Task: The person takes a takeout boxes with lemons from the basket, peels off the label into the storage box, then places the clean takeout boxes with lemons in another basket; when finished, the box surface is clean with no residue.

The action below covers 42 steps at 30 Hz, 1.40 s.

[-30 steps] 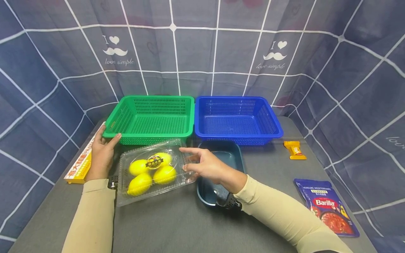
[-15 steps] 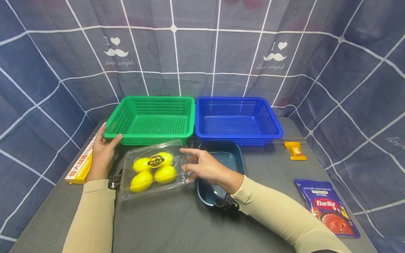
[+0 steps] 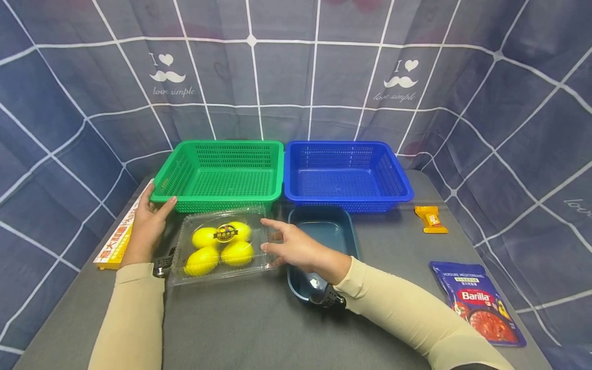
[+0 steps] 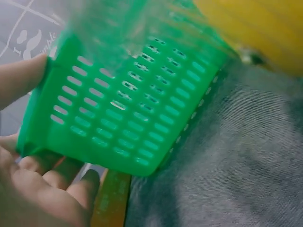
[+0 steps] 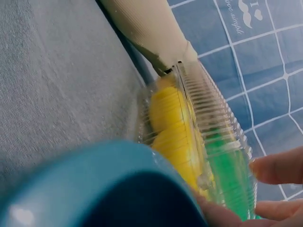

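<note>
My left hand [image 3: 149, 226] grips the front left corner of the green basket [image 3: 217, 198]; in the left wrist view the thumb [image 4: 23, 78] lies over the rim and the fingers curl below it. At its right edge, a clear plastic fruit box [image 3: 185, 275] is held by my right hand [image 3: 296, 246], thumb and forefinger at the lid and other fingers low at the side. Several yellow lemons [image 3: 237, 254] lie inside under a dark label. The box is in front of the green basket; whether its underside touches the table cannot be seen.
A blue basket [image 3: 349, 198] stands right of the green one. A dark teal tub [image 3: 333, 228] sits under my right hand. A pasta box [image 3: 115, 244] lies left, partly behind my left hand. An orange packet [image 3: 431, 220] and purple Barilla pouch [image 3: 476, 303] lie right.
The lemon box's front edge has shifted away from me, and it looks flatter. My right hand has moved slightly left with it. The left hand keeps its place on the green basket.
</note>
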Tool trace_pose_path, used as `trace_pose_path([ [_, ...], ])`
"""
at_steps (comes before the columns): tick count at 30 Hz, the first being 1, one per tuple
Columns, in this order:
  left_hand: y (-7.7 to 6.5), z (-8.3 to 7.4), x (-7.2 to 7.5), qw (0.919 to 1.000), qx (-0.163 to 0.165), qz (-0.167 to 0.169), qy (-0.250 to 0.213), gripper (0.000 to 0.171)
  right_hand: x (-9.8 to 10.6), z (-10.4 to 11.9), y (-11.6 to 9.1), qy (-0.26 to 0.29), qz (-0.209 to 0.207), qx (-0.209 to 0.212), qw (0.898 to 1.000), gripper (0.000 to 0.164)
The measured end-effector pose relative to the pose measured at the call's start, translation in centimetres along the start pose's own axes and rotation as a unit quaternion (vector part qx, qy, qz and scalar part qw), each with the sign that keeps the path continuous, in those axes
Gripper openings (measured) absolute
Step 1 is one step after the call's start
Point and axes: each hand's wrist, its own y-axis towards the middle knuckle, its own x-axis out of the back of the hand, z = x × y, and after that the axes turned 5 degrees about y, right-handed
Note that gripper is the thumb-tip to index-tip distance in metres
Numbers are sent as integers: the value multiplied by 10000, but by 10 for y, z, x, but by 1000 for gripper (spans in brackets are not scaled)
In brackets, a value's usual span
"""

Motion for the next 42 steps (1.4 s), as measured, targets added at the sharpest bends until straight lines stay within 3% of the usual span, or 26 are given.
trace_pose_path([
  [3,-1,0,4,9982,19,214,564,89,-3,-1,0,-576,-4,17,9983,73],
  [7,-1,0,7,9966,26,362,740,90,-6,-1,-1,-1321,-70,141,9911,72],
  [12,-2,-2,8,9965,-27,366,752,89,-7,-1,-1,-1395,-109,194,9900,72],
  [22,-6,-12,13,9891,-6,506,1386,86,-11,1,-2,-1495,-204,197,9883,73],
  [26,-8,-23,20,9827,145,1122,1469,93,-11,0,-3,-1403,-276,116,9897,73],
  [30,-19,-40,26,9636,604,1933,1743,103,-11,-2,-3,-1305,-313,93,9909,72],
  [32,-26,-47,27,9532,750,2175,1961,104,-11,-3,-2,-1255,-325,88,9915,72],
  [35,-38,-56,27,9445,729,2414,2107,103,-11,-3,-2,-1182,-312,79,9925,72],
  [42,-59,-63,19,9394,315,2748,2026,98,-12,0,-2,-1233,-305,57,9919,72],
])
